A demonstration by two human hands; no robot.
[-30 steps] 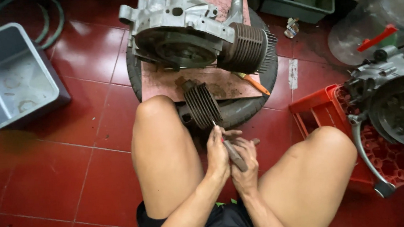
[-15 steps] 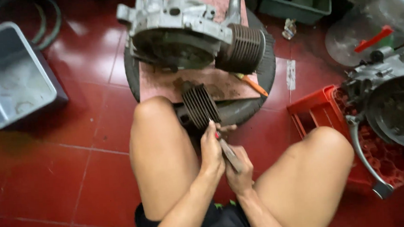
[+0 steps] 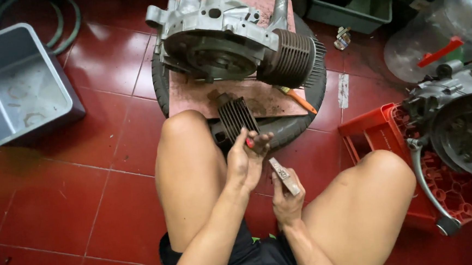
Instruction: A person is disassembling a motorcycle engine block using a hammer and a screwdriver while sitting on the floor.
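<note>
Seated on red floor tiles (image 3: 61, 214), the left hand (image 3: 246, 159) pinches a small red part (image 3: 250, 143) beside a finned cylinder (image 3: 237, 117); right hand (image 3: 286, 197) fingers are clamped on a flat grey bar (image 3: 284, 175). Cylinder unmounted; engine (image 3: 225, 40) sits beyond.

Even, moderately bright light falls from above, with no hard-edged shadows. The glossy red floor tiles (image 3: 50, 215) carry soft pale reflections, strongest near the top left beside the grey tub (image 3: 17, 86). Broad highlights sit on the clear plastic bottle (image 3: 437, 22) at upper right and on the metal engine casing (image 3: 213, 27). Soft shadow gathers under the tub's right wall and between the knees (the darkest zone lies at the bottom centre). Focus is sharp across the middle; the left hand (image 3: 246, 159) shows slight motion softness at its fingertips. Wide-angle distortion bends tile lines near the edges, and corners darken a little.
</note>
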